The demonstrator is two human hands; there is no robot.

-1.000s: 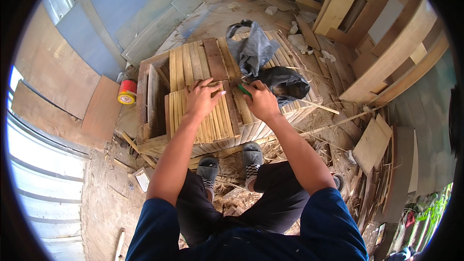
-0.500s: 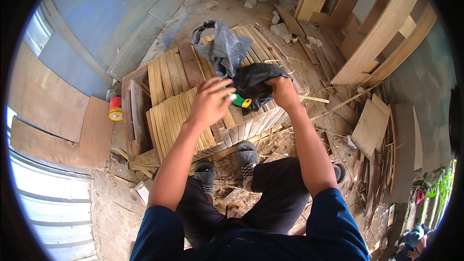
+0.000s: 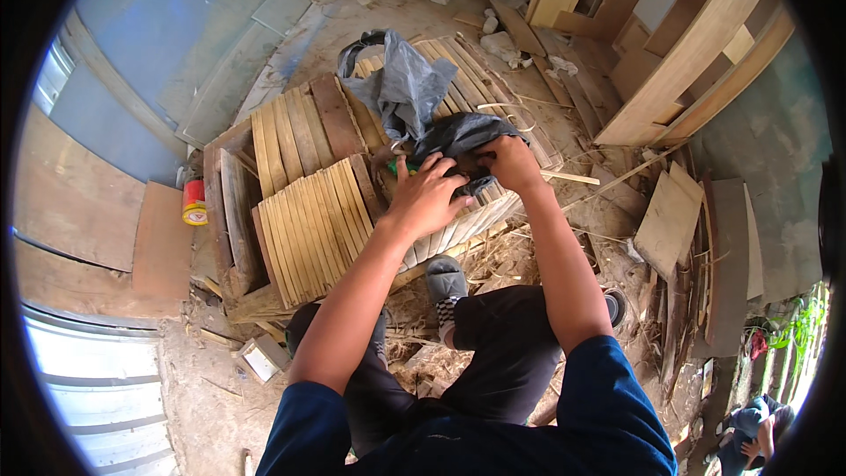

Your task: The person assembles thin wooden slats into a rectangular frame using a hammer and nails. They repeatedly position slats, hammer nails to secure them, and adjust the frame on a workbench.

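A crumpled black and grey plastic bag (image 3: 405,92) lies on a low stand of wooden slats (image 3: 308,227) in front of me. My right hand (image 3: 513,163) is closed on the bag's dark near part at its right side, thumb and fingers bent into the plastic. My left hand (image 3: 425,198) reaches over the bag's near left edge with its fingers spread. Beneath its fingertips a small bit of a green thing (image 3: 393,166) shows; the rest is hidden by the hand. Whether the left fingers touch it I cannot tell.
A red and yellow can (image 3: 194,203) stands left of the slatted stand. Wooden frames (image 3: 696,53) lean at the right, with loose boards (image 3: 671,220) nearer. Wood shavings (image 3: 423,357) litter the floor around my feet. Another person (image 3: 756,436) is partly visible at the lower right.
My left hand has moved right and slightly down, over the green thing, which showed a yellow end before and is now mostly covered. The right hand stays at the bag.
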